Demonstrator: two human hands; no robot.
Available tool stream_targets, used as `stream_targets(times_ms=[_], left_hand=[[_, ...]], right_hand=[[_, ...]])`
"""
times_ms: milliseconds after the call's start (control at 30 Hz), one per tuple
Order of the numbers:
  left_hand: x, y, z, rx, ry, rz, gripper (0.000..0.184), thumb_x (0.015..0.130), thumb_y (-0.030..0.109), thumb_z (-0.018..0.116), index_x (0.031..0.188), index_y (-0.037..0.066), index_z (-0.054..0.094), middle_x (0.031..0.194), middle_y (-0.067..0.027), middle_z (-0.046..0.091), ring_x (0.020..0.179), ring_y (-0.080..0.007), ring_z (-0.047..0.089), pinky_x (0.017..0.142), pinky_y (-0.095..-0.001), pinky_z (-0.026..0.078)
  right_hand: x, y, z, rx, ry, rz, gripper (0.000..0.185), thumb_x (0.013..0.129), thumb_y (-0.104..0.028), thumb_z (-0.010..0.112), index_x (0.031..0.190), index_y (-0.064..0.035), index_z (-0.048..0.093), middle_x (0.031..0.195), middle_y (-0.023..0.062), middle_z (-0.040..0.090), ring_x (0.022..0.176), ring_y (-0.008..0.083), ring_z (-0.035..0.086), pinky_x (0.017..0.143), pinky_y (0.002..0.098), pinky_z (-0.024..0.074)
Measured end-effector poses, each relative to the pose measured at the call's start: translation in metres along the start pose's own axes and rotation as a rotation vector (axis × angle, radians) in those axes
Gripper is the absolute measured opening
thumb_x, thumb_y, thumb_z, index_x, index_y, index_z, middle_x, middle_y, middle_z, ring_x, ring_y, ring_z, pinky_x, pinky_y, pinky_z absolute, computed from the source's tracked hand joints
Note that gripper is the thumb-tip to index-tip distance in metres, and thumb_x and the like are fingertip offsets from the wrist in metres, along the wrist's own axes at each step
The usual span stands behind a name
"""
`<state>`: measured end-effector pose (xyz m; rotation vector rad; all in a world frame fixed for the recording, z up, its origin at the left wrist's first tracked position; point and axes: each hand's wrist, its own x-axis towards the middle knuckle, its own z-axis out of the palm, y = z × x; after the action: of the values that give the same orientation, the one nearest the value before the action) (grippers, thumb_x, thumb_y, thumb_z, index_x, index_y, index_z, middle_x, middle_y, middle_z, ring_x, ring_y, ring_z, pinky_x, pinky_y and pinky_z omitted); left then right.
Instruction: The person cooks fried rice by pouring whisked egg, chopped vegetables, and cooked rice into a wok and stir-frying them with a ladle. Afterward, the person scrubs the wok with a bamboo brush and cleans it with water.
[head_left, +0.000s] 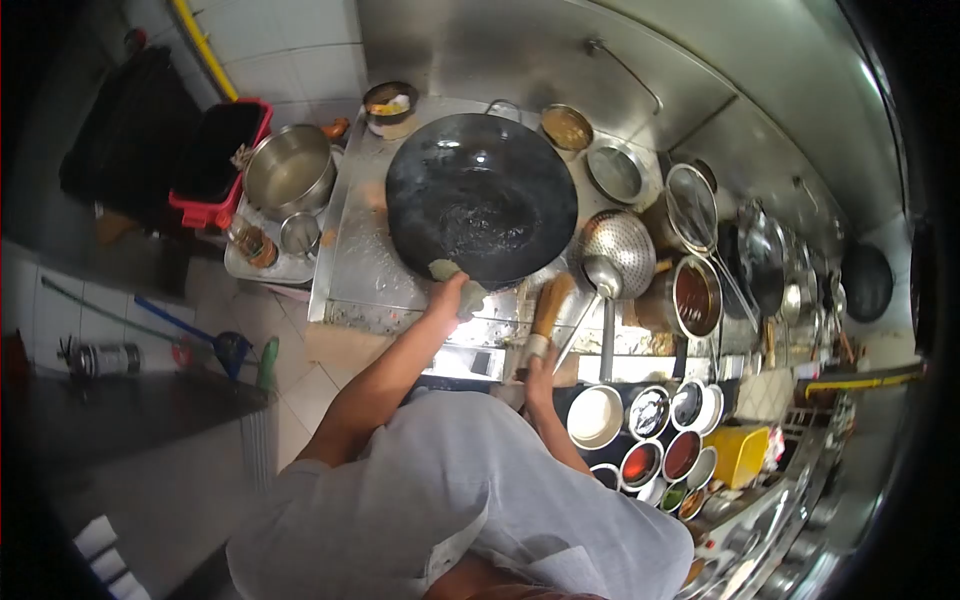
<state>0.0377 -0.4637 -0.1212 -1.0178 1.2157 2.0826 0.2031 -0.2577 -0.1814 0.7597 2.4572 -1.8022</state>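
A large black wok (480, 190) sits on the steel stove, with a little liquid shining in its bottom. My left hand (449, 297) is closed on a greyish cloth (472, 300) at the wok's near rim. The cloth lies between my fingers and the rim. To the right, below the wok, my right hand (540, 372) grips the handle of a bamboo wok brush (550, 305), whose bristles point up and away from me. A perforated strainer (615, 250) and a ladle (601, 277) rest just right of the brush.
Several seasoning pots, including a white one (596, 416), stand at my lower right. A steel pot (290, 170) and a bottle (252, 243) stand on the left. A pot of brown sauce (697, 298) and a wire skimmer (692, 208) are on the right.
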Motion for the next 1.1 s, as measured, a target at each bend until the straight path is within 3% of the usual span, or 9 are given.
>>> stream_targets(times_ms=[33,167,233,300,433,500,567,867,1100], left_hand=[[0.0,-0.003,0.0,0.02,0.028,0.008,0.033,0.079,0.036,0.067,0.104,0.017,0.055,0.092,-0.0046,0.061,0.078,-0.0224,0.059,0.061,-0.0434,0.045],[0.016,-0.013,-0.003,-0.009,0.034,0.002,0.035,0.08,0.035,0.067,0.107,0.016,0.055,0.097,-0.0057,0.06,0.081,-0.0236,0.061,0.06,-0.0446,0.047],[-0.003,-0.005,0.002,-0.041,-0.005,0.036,0.037,0.08,0.035,0.067,0.109,0.015,0.055,0.1,-0.0064,0.06,0.086,-0.0239,0.062,0.059,-0.0442,0.048],[-0.013,0.0,0.005,-0.032,-0.015,0.033,0.04,0.081,0.035,0.067,0.112,0.015,0.054,0.103,-0.0069,0.06,0.089,-0.0248,0.062,0.059,-0.045,0.049],[-0.007,-0.005,0.01,-0.053,-0.01,0.061,0.041,0.081,0.034,0.066,0.115,0.015,0.054,0.102,-0.0067,0.06,0.089,-0.0256,0.061,0.063,-0.048,0.049],[0.003,-0.013,0.009,-0.107,-0.021,0.078,0.035,0.082,0.027,0.065,0.112,0.014,0.052,0.096,-0.0085,0.06,0.07,-0.022,0.063,0.039,-0.0384,0.046],[0.008,-0.013,0.008,-0.079,0.034,0.056,0.032,0.082,0.025,0.064,0.109,0.013,0.052,0.092,-0.0085,0.061,0.065,-0.0211,0.062,0.035,-0.0367,0.043],[-0.011,0.002,0.005,-0.082,-0.055,0.077,0.03,0.083,0.028,0.064,0.106,0.011,0.053,0.086,-0.0079,0.061,0.062,-0.0208,0.062,0.037,-0.0378,0.043],[0.01,-0.006,0.003,-0.02,-0.111,0.017,0.033,0.084,0.03,0.063,0.11,0.012,0.052,0.095,-0.0081,0.059,0.073,-0.0218,0.062,0.04,-0.0373,0.042]], right_hand=[[-0.028,-0.073,-0.017,0.205,-0.044,0.228,0.067,0.09,-0.023,0.042,0.152,-0.0098,0.019,0.125,0.021,0.048,0.102,0.0301,0.058,0.092,0.0379,0.0485],[-0.002,-0.1,-0.056,0.218,0.036,-0.235,0.06,0.091,-0.022,0.046,0.147,-0.0103,0.028,0.126,0.0185,0.045,0.098,0.0234,0.056,0.076,0.0298,0.0513],[0.019,-0.166,-0.057,-0.161,0.113,-0.344,0.068,0.088,-0.029,0.059,0.143,0.0001,0.032,0.131,0.019,0.046,0.111,0.0278,0.054,0.094,0.0413,0.0461],[0.038,-0.237,-0.049,-0.268,-0.133,-0.098,0.07,0.084,-0.031,0.065,0.143,-0.0053,0.036,0.12,0.0226,0.058,0.097,0.0366,0.064,0.089,0.0465,0.0499],[0.118,-0.284,-0.013,-1.015,-0.348,-0.562,0.05,0.084,-0.03,0.061,0.131,-0.012,0.055,0.095,0.0289,0.066,0.089,0.0436,0.066,0.081,0.0494,0.0539],[0.163,-0.281,0.039,-1.293,-0.418,-0.605,0.033,0.087,-0.031,0.059,0.108,-0.008,0.067,0.088,0.0277,0.067,0.082,0.0437,0.066,0.073,0.0505,0.0542],[0.249,-0.222,0.091,-1.184,-0.353,-0.833,0.029,0.086,-0.03,0.058,0.092,-0.0034,0.068,0.086,0.0259,0.068,0.083,0.0447,0.066,0.075,0.0506,0.0547],[0.176,-0.239,0.1,-1.361,-0.418,-0.689,0.036,0.085,-0.035,0.058,0.09,-0.0009,0.067,0.083,0.0286,0.067,0.084,0.0445,0.067,0.077,0.0487,0.0555],[0.269,-0.264,0.132,-1.096,-0.167,-0.541,0.042,0.085,-0.04,0.059,0.089,0.0013,0.067,0.09,0.0267,0.068,0.09,0.041,0.067,0.081,0.0485,0.0543]])
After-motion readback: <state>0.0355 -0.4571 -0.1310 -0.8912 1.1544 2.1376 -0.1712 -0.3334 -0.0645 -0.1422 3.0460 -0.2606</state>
